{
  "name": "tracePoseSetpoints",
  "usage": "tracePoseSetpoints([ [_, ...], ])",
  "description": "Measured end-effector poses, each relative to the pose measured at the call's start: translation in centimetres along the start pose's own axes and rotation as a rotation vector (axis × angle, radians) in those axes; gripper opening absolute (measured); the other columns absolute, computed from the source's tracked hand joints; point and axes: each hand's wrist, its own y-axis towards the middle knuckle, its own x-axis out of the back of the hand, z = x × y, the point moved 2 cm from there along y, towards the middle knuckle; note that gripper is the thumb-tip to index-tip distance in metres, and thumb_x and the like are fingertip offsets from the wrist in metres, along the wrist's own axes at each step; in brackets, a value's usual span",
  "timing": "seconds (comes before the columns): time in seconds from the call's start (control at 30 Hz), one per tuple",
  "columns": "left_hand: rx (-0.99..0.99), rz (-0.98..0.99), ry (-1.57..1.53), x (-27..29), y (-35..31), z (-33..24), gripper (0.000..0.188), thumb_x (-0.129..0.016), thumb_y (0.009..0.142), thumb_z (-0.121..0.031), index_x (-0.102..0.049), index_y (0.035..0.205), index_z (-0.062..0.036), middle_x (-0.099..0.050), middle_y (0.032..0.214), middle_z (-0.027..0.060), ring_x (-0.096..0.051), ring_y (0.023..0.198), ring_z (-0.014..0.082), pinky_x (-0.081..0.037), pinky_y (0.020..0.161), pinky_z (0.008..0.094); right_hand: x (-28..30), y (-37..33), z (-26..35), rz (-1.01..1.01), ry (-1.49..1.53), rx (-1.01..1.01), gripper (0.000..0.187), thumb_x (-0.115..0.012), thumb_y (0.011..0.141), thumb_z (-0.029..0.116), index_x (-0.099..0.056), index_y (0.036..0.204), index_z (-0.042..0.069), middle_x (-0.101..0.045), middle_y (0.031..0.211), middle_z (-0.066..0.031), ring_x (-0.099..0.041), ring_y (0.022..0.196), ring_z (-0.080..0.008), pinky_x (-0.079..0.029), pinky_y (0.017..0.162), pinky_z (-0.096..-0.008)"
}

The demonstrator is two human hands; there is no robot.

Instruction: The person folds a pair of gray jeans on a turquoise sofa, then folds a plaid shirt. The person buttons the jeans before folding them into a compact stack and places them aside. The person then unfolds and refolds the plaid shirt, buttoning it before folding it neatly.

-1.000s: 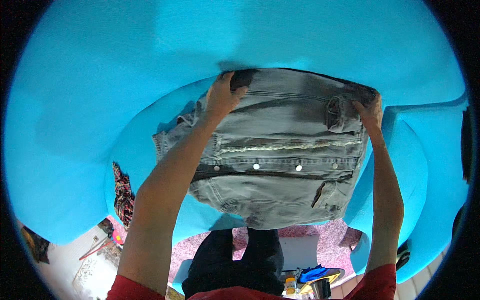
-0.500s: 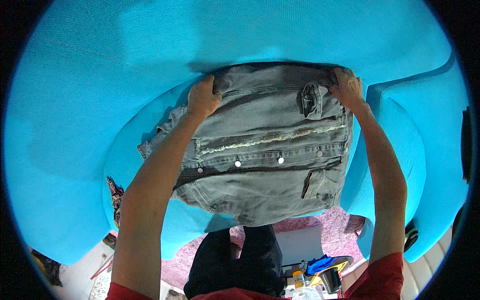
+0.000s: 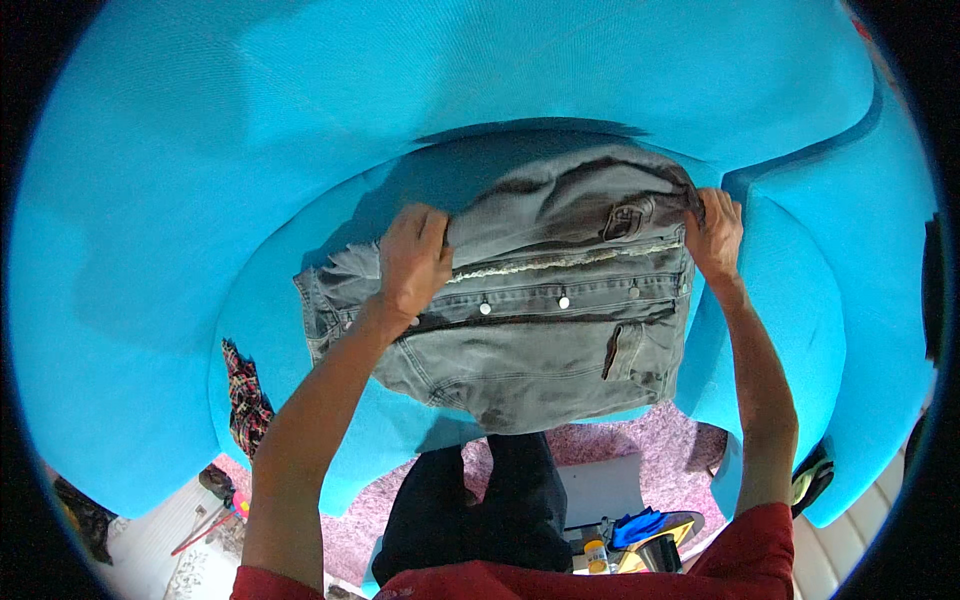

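Note:
A grey denim jacket (image 3: 530, 350) lies sideways on the blue sofa seat, its buttoned front facing up and a frayed pale strip running along it. My left hand (image 3: 415, 260) is closed on the far edge of the jacket, near the collar end. At the hem end my right hand (image 3: 714, 235) grips the far corner. Between the two hands the far side of the cloth is lifted and bulges in loose folds. One pocket flap sits close to my right hand; another lies on the near half. My left hand covers part of the button row.
The blue sofa (image 3: 150, 250) surrounds the jacket, with a raised armrest section (image 3: 790, 280) on the right. Plaid cloth (image 3: 245, 395) lies at the left seat edge. Below are a pink rug (image 3: 680, 440), an orange-capped bottle (image 3: 596, 556) and a blue cloth (image 3: 640, 527).
Both hands have drawn the jacket's far edge toward me, the left hand moving further. That side has lifted off the seat and bunched up, uncovering blue sofa behind it.

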Motion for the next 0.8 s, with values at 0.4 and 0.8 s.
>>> tracePoseSetpoints([
  [0.4,-0.032,0.312,0.135,-4.4,-13.0,-2.6,0.027,-0.065,0.074,-0.002,-0.057,0.1,-0.0039,-0.051,0.101,0.0147,-0.049,0.097,0.032,-0.044,0.081,0.0484,-1.1,-13.9,3.5,0.178,-0.03,-0.089,0.036,-0.059,0.055,0.0,-0.057,0.09,0.009,-0.052,0.092,-0.0097,-0.048,0.09,-0.032,-0.037,0.076,-0.0431],
  [0.8,-0.197,0.455,0.139,-3.7,-13.3,-5.6,0.049,-0.064,0.075,-0.005,-0.056,0.124,-0.0107,-0.043,0.128,0.0202,-0.043,0.12,0.0366,-0.039,0.098,0.0521,-1.3,-15.4,4.8,0.201,-0.09,-0.041,0.041,-0.058,0.072,0.005,-0.059,0.112,0.012,-0.054,0.107,-0.0109,-0.05,0.097,-0.0314,-0.037,0.083,-0.0448],
])
